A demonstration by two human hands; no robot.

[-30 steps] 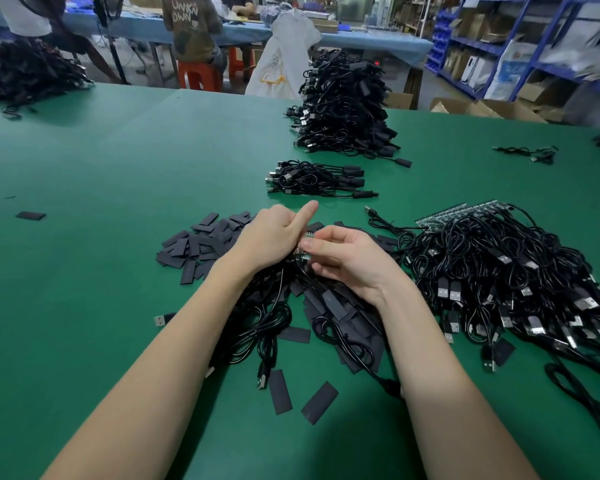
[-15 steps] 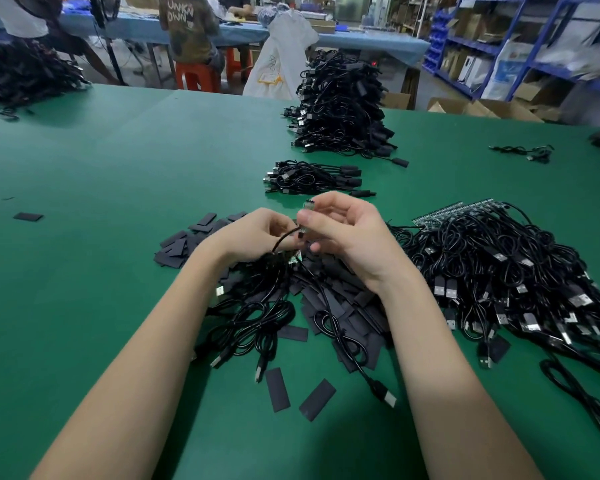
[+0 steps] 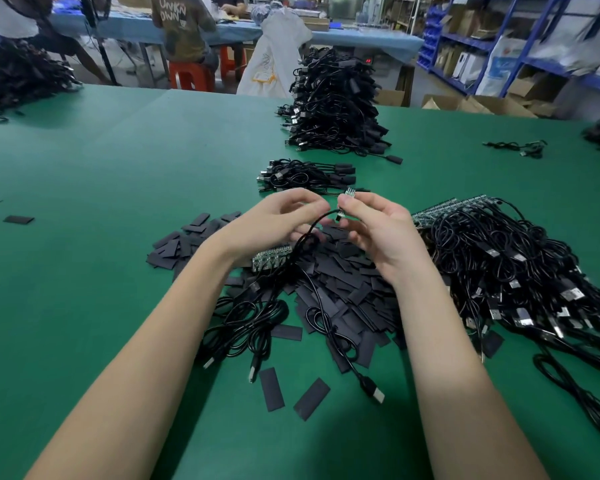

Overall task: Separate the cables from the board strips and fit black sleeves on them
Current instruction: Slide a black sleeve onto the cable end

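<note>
The right hand [image 3: 378, 230] pinches the small board [image 3: 349, 195]; the left hand [image 3: 274, 223] holds its cable [image 3: 312, 230]. Take a sleeve [image 3: 286, 332] near the table's front edge and slide it on straight.

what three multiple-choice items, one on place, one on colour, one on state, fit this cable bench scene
1. Where does the tall stack of black cables stand?
A. far end of the table
B. under the wrists
C. on a stool

2. What colour is the flat table mat?
A. blue
B. green
C. grey

3. What is the right hand doing?
A. lying flat
B. hanging idle
C. pinching a small circuit board piece

Key: 1 A, it rises beyond both hands; 2 B, the mat is green throughout; 3 C, fingertips close on the piece.
</note>
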